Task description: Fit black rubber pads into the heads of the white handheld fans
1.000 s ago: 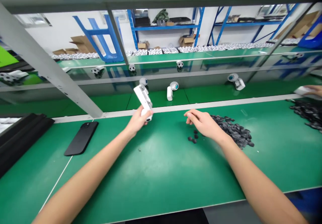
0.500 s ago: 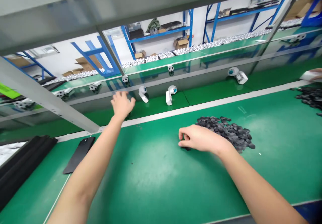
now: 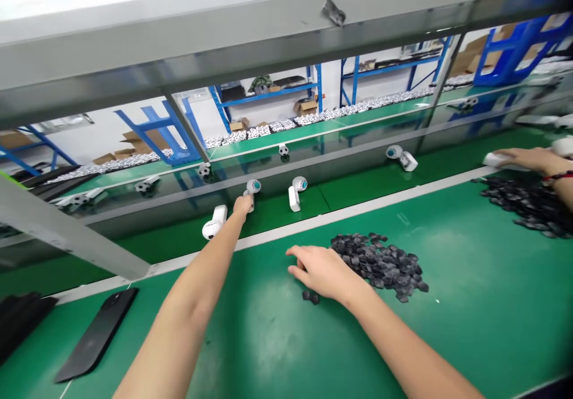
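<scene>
My left hand reaches onto the belt behind the white rail, its fingers closed on the white stem of a ball-headed piece with a teal centre. A similar white piece lies just left of that hand, and another stands to its right. Over the green table, my right hand is open, thumb and fingers apart, with nothing visible between them. Right beside it spreads a pile of small black flat pieces. A few loose black pieces lie below its thumb.
A black phone lies at the left by a slanted grey post. Farther right on the belt is another white piece. Another person's hand holds a white piece above a second black pile.
My left hand has come down onto a white piece and closed on it; another white piece now shows left of it. My right hand has opened, leaving small black pieces beneath. The view has shifted.
</scene>
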`<state>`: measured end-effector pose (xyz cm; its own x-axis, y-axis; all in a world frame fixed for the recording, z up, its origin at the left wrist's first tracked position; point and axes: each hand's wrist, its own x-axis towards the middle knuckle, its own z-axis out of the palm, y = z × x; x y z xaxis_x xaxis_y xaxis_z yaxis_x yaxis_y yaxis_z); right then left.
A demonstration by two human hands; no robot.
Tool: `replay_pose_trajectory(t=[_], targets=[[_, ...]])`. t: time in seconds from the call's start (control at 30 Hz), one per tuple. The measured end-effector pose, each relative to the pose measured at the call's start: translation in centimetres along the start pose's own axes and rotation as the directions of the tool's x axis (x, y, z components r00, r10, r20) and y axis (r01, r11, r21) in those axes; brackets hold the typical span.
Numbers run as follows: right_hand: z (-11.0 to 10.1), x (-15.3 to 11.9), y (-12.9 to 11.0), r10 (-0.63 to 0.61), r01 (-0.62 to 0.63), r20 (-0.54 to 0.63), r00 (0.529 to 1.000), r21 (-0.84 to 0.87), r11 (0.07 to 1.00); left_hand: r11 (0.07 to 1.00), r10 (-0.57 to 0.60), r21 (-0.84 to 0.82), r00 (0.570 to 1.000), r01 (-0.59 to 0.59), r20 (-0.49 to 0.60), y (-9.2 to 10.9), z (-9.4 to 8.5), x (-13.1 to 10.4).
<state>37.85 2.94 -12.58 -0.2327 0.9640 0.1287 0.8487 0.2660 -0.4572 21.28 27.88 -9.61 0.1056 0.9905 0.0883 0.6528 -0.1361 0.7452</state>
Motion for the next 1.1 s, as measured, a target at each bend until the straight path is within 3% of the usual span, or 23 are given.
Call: replay_pose_trajectory(t=[0.07,0.13,0.2,0.27,0.33,0.37,0.43,0.47,0.53,0.63,0.73,0.9,1.0,1.1], targets=[[0.1,0.2,0.0,-0.011,0.013,-0.12,0.993,0.02,1.0,0.992,0.03,-0.121,0.998,-0.022,0.064,0.0,0.0,-1.6],[0.3,0.4,-0.2,-0.006,0.03,-0.317,0.948,0.072,0.997,0.97,0.086,-0.237,0.987,-0.052,0.134,-0.3,-0.1,-4.2],[0.3,0.4,-0.4,0.001,0.072,-0.481,0.877,0.133,0.988,0.942,0.161,-0.325,0.965,-0.088,0.206,-0.9,-0.4,-8.1],[0.3,0.4,-0.7,-0.017,0.151,-0.568,0.823,0.189,0.97,0.92,0.245,-0.369,0.929,-0.132,0.278,-1.8,-0.9,-12.8],[0.3,0.2,-0.9,-0.02,0.22,-0.603,0.797,0.259,0.941,0.901,0.347,-0.386,0.865,-0.199,0.364,-2.8,-1.6,-17.5],[0.3,0.0,-1.0,-0.006,0.231,-0.598,0.802,0.3,0.926,0.872,0.454,-0.389,0.786,-0.296,0.42,-3.4,-1.9,-19.6],[0.1,-0.2,-1.2,0.024,0.212,-0.532,0.846,0.377,0.902,0.836,0.537,-0.418,0.686,-0.355,0.491,-4.3,-2.2,-22.5],[-0.1,-0.3,-1.2,0.028,0.185,-0.474,0.88,0.397,0.899,0.83,0.541,-0.449,0.675,-0.331,0.503,-4.8,-2.3,-23.4],[-0.7,-0.5,-1.3,0.028,0.108,-0.33,0.943,0.387,0.916,0.821,0.472,-0.548,0.732,-0.163,0.491,-5.5,-2.0,-24.2],[-1.9,-1.2,-1.3,0.045,-0.031,-0.059,0.997,0.223,0.974,0.69,0.354,-0.715,0.812,0.109,0.465,-5.9,-1.6,-24.1],[-2.7,-2.0,-1.1,0.066,-0.072,0.139,0.988,0.037,0.997,0.583,0.277,-0.771,0.83,0.255,0.484,-6.0,-1.5,-23.5],[-2.2,-2.6,-0.7,0.086,-0.069,0.304,0.949,-0.065,0.996,0.494,0.115,-0.765,0.842,0.412,0.528,-6.3,-1.1,-23.0],[-1.5,-2.4,-0.4,0.092,-0.058,0.339,0.936,-0.108,0.992,0.402,0.126,-0.777,0.812,0.484,0.57,-6.3,-1.0,-22.8],[-1.1,-2.1,-0.3,0.104,-0.066,0.348,0.932,-0.117,0.991,0.364,0.178,-0.81,0.819,0.461,0.546,-6.3,-1.2,-22.7]])
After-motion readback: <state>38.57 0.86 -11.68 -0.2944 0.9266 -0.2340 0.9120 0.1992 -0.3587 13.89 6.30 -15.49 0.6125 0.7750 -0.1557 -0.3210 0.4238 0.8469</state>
